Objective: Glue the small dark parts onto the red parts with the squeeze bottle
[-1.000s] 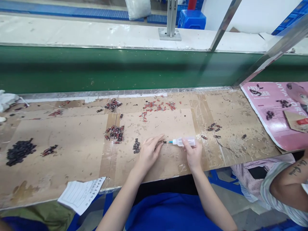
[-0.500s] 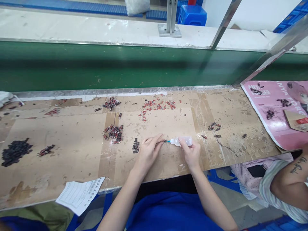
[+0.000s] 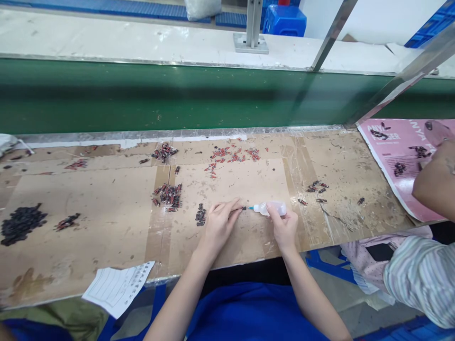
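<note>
My left hand (image 3: 221, 222) is closed, pinching a small dark part (image 3: 243, 208) between thumb and fingertips just above the cardboard. In my right hand (image 3: 285, 227) lies a translucent squeeze bottle (image 3: 268, 208), held on its side with the thumb on top. Its thin blue-green tip (image 3: 250, 208) points left at the dark part, very close to it; whether they touch I cannot tell. Beside my left hand sits a small group of black pieces (image 3: 200, 215). Beyond my hands lie scattered red parts (image 3: 234, 155).
Piles of red-and-black parts (image 3: 168, 196) and black pieces (image 3: 23, 223) lie to the left on the cardboard (image 3: 106, 203). A paper sheet (image 3: 119, 289) hangs over the front edge. At right, a co-worker's arm (image 3: 435, 182) reaches over a pink poster (image 3: 384, 156). A green wall (image 3: 159, 99) runs behind.
The squeeze bottle and my right hand have shifted slightly right, so its tip is a little farther from the dark part. The co-worker's arm at right has moved forward over the poster.
</note>
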`<state>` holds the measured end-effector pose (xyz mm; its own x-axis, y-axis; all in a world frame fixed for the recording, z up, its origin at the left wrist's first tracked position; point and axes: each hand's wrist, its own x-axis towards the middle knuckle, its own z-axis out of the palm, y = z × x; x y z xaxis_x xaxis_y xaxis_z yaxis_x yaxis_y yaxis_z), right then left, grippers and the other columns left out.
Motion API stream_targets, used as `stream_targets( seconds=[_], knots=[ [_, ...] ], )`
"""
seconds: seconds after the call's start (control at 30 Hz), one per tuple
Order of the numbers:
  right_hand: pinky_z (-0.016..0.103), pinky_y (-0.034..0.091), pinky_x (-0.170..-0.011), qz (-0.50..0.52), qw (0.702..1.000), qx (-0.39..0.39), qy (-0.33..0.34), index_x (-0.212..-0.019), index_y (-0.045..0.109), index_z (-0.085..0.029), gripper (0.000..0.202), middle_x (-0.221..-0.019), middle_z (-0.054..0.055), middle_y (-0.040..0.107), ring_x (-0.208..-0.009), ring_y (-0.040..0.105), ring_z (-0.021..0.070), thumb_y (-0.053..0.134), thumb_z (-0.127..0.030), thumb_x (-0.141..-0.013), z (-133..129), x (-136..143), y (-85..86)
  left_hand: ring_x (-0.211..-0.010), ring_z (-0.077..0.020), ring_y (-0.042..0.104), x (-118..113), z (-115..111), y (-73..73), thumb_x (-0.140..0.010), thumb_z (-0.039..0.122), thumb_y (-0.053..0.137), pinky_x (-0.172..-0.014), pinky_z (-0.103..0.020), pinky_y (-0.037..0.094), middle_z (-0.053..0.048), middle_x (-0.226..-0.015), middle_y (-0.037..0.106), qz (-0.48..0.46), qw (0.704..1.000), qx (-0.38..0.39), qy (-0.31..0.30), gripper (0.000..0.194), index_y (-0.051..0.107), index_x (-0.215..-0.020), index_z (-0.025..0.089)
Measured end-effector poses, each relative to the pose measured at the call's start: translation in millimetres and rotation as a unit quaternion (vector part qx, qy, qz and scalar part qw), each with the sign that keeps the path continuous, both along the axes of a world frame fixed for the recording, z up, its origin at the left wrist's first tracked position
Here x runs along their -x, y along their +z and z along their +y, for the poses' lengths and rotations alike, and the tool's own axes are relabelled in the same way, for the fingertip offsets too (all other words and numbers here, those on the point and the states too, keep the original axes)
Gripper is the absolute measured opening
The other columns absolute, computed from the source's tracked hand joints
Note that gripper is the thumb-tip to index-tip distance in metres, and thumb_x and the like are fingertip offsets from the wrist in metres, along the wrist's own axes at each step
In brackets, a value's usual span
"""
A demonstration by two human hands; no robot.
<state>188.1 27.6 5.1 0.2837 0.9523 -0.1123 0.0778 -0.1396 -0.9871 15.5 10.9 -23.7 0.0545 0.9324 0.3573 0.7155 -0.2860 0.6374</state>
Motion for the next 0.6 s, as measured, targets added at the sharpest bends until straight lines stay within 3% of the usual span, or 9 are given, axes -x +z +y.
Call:
stream_targets(
  seconds=[0.33, 0.6],
  knots=[
    [0.028, 0.047, -0.052, -0.020, 0.999, -0.005, 0.035, -0.053, 0.060, -0.019, 0.029, -0.049, -0.001, 0.057, -0.049, 0.050, 0.0137, 0.068, -0.042, -0.069, 2.6, 1.5, 6.5, -0.088, -0.0219, 0.072, -0.3, 0.3, -1.9, -0.093, 0.028, 0.053, -0.083, -0.038, 0.050, -0.005, -0.093, 0.078, 0.002, 1.000, -0.001, 0.000, 0.026, 0.060, -0.117, 0.021],
    [0.026, 0.042, -0.051, -0.017, 1.000, 0.002, 0.001, -0.053, 0.058, -0.018, 0.030, -0.049, -0.002, 0.053, -0.048, 0.046, 0.0124, 0.068, -0.042, -0.069, 1.1, -2.6, 0.2, -0.088, -0.0214, 0.071, -1.8, 0.5, -2.2, -0.093, 0.027, 0.053, -0.084, -0.038, 0.051, -0.006, -0.094, 0.077, -0.003, 1.000, 0.008, -0.011, 0.023, 0.062, -0.113, 0.021]
  ],
)
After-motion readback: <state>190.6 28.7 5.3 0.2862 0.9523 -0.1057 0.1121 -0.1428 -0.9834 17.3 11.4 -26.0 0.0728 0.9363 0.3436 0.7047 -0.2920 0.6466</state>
